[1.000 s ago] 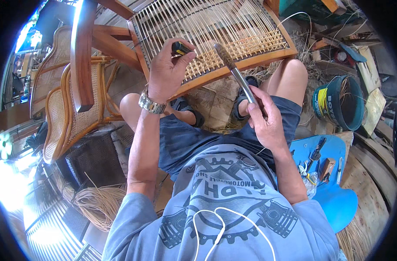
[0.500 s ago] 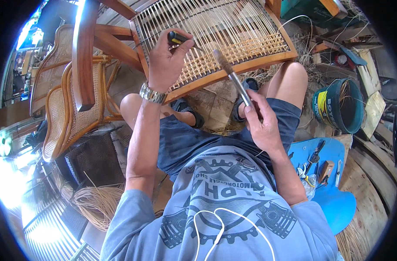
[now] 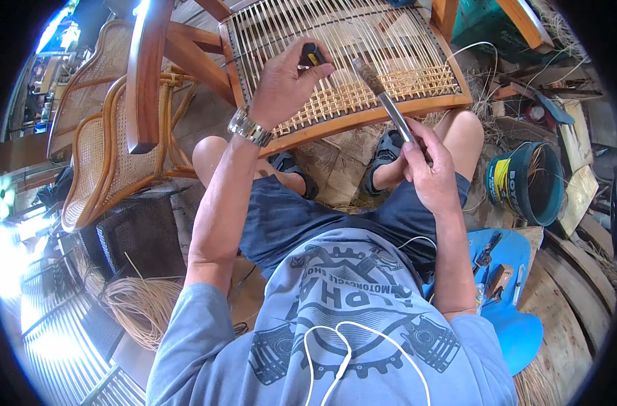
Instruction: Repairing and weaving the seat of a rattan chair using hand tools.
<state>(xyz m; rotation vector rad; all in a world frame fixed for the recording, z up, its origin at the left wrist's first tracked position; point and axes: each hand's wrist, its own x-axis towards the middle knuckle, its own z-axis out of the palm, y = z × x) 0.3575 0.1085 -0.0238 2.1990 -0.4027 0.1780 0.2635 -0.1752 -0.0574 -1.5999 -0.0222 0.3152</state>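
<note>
My left hand (image 3: 286,84), with a metal-band watch at the wrist, is closed round the black and yellow handle of a screwdriver-like tool (image 3: 313,55). Its tip cannot be made out. Below that hand lies a wooden chair seat frame (image 3: 362,116), strung with pale cane strands (image 3: 315,30) and closely woven along the near edge. My right hand (image 3: 430,166) grips a metal-shafted tool (image 3: 394,111) with a worn brown end, which resembles a hammer. That end hangs above the woven cane (image 3: 416,82), to the right of my left hand.
Rattan-framed chairs with cane panels (image 3: 112,159) stand at left, above a coil of cane (image 3: 142,308). A dark green bucket (image 3: 548,183) stands at right. Nearer, a blue board (image 3: 511,331) carries hand tools. Wood scraps and cane strands litter the far right floor.
The view has shifted slightly. Both hands have moved a little to the right in it, still holding their tools. The left tool's handle is now seen more end-on, and its shaft no longer shows clearly.
</note>
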